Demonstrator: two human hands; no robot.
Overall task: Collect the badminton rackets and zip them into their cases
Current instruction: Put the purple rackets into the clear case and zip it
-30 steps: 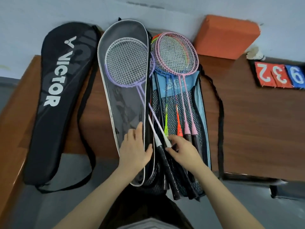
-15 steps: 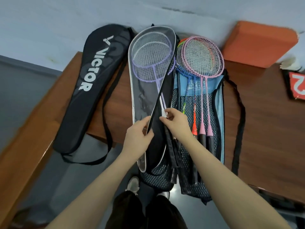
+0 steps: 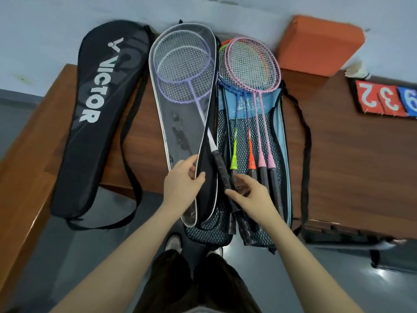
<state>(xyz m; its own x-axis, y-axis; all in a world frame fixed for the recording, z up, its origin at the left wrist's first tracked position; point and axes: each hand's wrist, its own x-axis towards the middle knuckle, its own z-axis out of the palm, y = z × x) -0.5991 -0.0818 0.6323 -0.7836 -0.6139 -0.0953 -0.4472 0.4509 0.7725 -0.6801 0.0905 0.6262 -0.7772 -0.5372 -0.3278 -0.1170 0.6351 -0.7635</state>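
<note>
An open grey case with white piping [image 3: 178, 123] lies in the middle of the wooden table [image 3: 338, 143]. Two purple rackets [image 3: 182, 71] lie inside it, heads stacked. My left hand [image 3: 182, 186] pinches the lifted black flap of this case near its lower end. My right hand [image 3: 250, 193] holds the black grip of a purple racket [image 3: 222, 172]. To the right, several coloured rackets [image 3: 252, 62] lie on a blue mesh case [image 3: 277, 132]. A closed black VICTOR case [image 3: 99, 105] lies at the left.
An orange block [image 3: 316, 44] sits at the back against the wall. A red and blue number scoreboard [image 3: 388, 98] and a white shuttlecock [image 3: 357, 71] are at the far right. Black shoulder straps [image 3: 305, 154] trail over the table edge. My legs and shoes show below.
My right hand slid down from the racket shaft to its black grip. My left hand kept hold of the case flap, which is folded further over the rackets. The view shifted slightly.
</note>
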